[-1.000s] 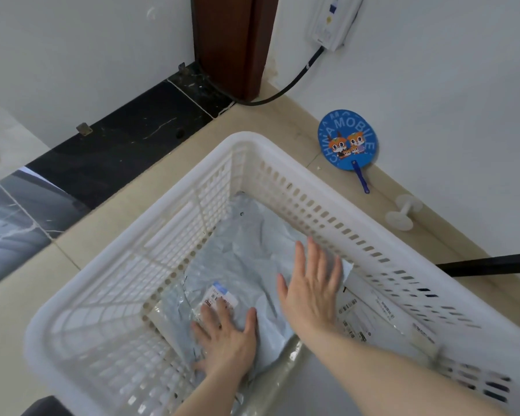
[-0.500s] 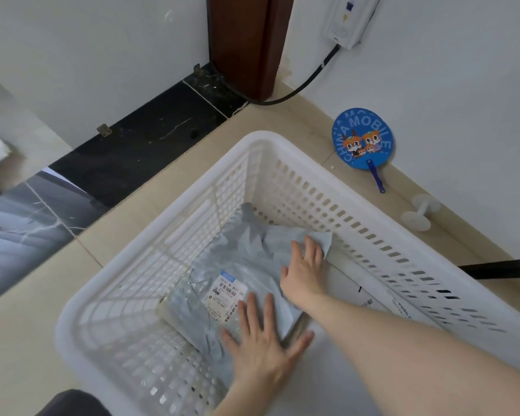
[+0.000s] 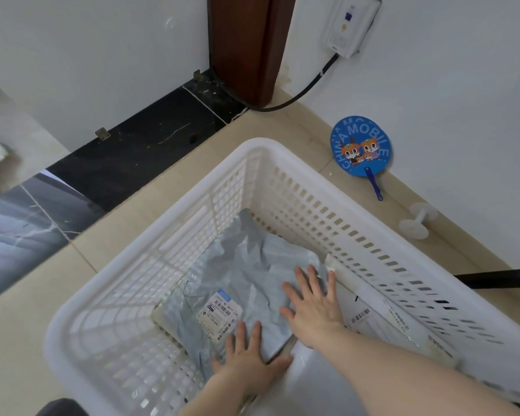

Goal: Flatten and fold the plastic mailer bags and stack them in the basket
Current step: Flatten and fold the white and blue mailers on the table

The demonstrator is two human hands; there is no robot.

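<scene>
A white slatted plastic basket [image 3: 282, 163] stands on the beige floor. Inside it lies a folded grey mailer bag [image 3: 246, 265] with a white shipping label [image 3: 219, 313] facing up. My left hand [image 3: 249, 352] presses flat on the bag's near edge, fingers spread. My right hand [image 3: 312, 304] presses flat on the bag's right side, fingers straight and spread. Under and to the right of the grey bag lies a white mailer bag [image 3: 370, 313] with barcodes, partly covered by my right forearm.
A blue round hand fan [image 3: 360, 145] leans at the wall to the right. A white plastic spool [image 3: 418, 220] lies on the floor beside it. A black cable [image 3: 297, 94] runs from a wall box to a brown door frame [image 3: 246, 46]. A black bar [image 3: 499, 279] juts in at right.
My right hand slid back from the bag's far right corner and spread flat. My left hand stayed pressed on the bag's near edge. The camera view shifted slightly.
</scene>
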